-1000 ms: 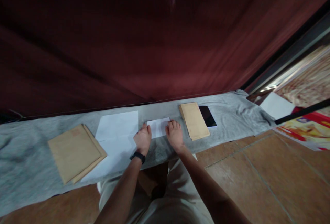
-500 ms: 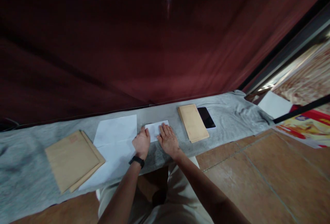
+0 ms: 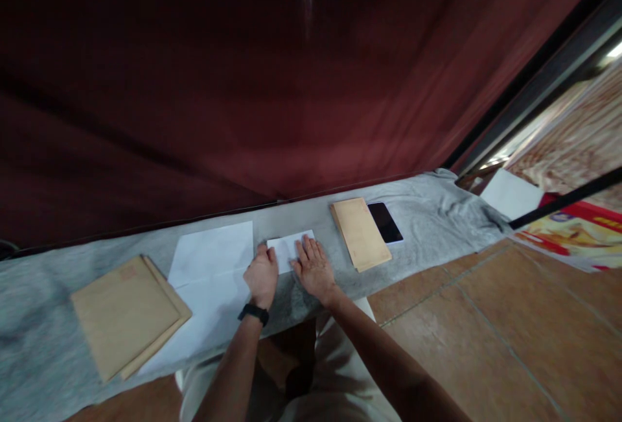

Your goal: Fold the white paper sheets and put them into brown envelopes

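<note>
A small folded sheet of white paper [image 3: 284,248] lies on the grey cloth in front of me. At its left edge is my left hand [image 3: 261,277], fingers curled and thumb against the paper, a dark band round the wrist. My right hand [image 3: 315,271] rests flat on the paper's right part, fingers stretched out. Left of the hands, large white sheets [image 3: 214,266] are spread out. A stack of brown envelopes [image 3: 126,318] partly covers them at the far left. Right of my right hand lies another stack of tan envelopes [image 3: 362,234].
A dark-screened phone [image 3: 385,222] lies beside the right envelope stack. Grey cloth [image 3: 427,214] covers the narrow table, with a dark red wall [image 3: 291,85] behind it. At the right are a dark bar, a white box-like object [image 3: 511,194] and a colourful printed package [image 3: 573,231].
The view has shifted slightly, so things on the table appear a little further left and lower. Both hands stay at the folded paper, with little visible movement.
</note>
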A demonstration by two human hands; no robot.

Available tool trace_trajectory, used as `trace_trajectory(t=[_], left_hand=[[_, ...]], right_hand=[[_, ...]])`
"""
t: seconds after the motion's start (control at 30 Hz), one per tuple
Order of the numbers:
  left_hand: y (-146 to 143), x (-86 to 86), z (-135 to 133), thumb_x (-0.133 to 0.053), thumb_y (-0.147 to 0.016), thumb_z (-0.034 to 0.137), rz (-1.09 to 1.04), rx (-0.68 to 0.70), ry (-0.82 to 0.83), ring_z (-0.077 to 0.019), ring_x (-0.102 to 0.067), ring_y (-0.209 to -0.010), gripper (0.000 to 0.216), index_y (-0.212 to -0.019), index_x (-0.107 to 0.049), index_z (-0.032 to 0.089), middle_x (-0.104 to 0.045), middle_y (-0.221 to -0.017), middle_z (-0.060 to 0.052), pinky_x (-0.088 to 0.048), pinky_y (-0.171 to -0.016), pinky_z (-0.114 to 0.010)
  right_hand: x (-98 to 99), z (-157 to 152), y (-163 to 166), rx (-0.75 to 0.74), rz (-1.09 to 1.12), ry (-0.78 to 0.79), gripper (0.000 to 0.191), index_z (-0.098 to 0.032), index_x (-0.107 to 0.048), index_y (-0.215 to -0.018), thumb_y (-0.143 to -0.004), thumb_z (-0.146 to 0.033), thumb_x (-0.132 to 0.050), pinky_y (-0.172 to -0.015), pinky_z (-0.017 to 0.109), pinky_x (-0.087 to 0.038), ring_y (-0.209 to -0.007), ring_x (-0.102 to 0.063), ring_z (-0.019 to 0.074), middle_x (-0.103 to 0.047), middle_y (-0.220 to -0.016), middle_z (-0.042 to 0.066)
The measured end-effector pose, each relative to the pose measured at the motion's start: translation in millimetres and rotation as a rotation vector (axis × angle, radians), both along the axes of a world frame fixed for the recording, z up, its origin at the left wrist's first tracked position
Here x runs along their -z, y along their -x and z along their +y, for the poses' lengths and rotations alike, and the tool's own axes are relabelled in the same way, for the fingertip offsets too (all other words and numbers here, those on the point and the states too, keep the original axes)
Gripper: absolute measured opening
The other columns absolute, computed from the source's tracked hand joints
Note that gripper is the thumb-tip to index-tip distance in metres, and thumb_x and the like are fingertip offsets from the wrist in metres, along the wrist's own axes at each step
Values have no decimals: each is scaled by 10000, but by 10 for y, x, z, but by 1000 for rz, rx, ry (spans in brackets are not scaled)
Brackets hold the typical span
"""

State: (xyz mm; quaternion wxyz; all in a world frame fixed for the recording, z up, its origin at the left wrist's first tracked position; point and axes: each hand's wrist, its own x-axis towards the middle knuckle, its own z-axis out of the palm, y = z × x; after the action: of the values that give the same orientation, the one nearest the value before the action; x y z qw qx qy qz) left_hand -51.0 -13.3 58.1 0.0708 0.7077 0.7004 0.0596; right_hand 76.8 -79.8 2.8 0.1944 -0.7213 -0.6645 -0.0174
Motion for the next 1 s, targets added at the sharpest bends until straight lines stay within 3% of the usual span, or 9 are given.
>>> trace_trajectory(t=[0.1,0.17,0.27,0.33,0.53,0.7,0.9,1.0], left_hand=[[-11,-30,-106,-288,-1032,315,7,81,-143,-270,-697,-935,393,-1210,-587,134,-720,-990,-152,-505,-797,-361],[-53,3,-182,-271,-1021,263,-7,239,-232,-282,-647,-1110,417,-1258,-575,103,-687,-1145,-190,-488,-941,-400],[-146,143,-241,-290,-1010,243,-58,521,-233,-258,-508,-1353,454,-1373,-533,122,-593,-1401,-164,-399,-1126,-432],[-189,260,-234,-294,-1011,263,-80,615,-199,-240,-410,-1449,484,-1423,-504,116,-524,-1503,-137,-335,-1197,-438],[-185,463,-181,-233,-1026,285,-85,593,-170,-241,-268,-1528,561,-1495,-424,46,-412,-1584,-176,-240,-1248,-448],[-196,483,-217,-243,-1017,245,-17,569,-226,-250,-225,-1542,557,-1523,-392,65,-345,-1622,-164,-208,-1250,-468],[-201,475,-226,-295,-1000,222,34,579,-217,-275,-229,-1539,563,-1531,-375,52,-324,-1627,-179,-213,-1244,-486],[-181,502,-219,-318,-962,153,80,602,-204,-270,-186,-1551,587,-1542,-363,72,-306,-1639,-158,-199,-1249,-485]], right_hand=[[-6,7,-6,-4,7,11,586,-105,-392,-1537,-1049,-428,-431,-1204,473,-301,-1505,-312,295,-310,-1620,192],[-7,7,-14,-7,13,26,583,-112,-382,-1544,-1047,-412,-433,-1208,477,-294,-1506,-310,295,-302,-1625,186],[3,0,-24,-26,-3,54,551,-112,-361,-1556,-1044,-306,-418,-1223,462,-274,-1513,-294,280,-285,-1633,175],[15,-4,-24,-28,-18,67,545,-100,-350,-1560,-1033,-229,-401,-1232,444,-263,-1519,-280,269,-277,-1636,173],[-5,25,-48,-9,19,64,514,-145,-388,-1548,-1049,-268,-385,-1233,431,-264,-1506,-315,244,-331,-1624,128],[-60,41,-211,82,64,67,502,-148,-432,-1521,-1056,-335,-398,-1230,449,-262,-1478,-367,244,-385,-1598,109],[-144,122,-241,162,121,54,486,-94,-483,-1481,-1037,-275,-405,-1224,488,-266,-1474,-369,284,-423,-1574,133],[-184,199,-149,96,151,38,488,-85,-490,-1475,-1052,-296,-371,-1226,445,-283,-1480,-362,258,-411,-1583,135]])
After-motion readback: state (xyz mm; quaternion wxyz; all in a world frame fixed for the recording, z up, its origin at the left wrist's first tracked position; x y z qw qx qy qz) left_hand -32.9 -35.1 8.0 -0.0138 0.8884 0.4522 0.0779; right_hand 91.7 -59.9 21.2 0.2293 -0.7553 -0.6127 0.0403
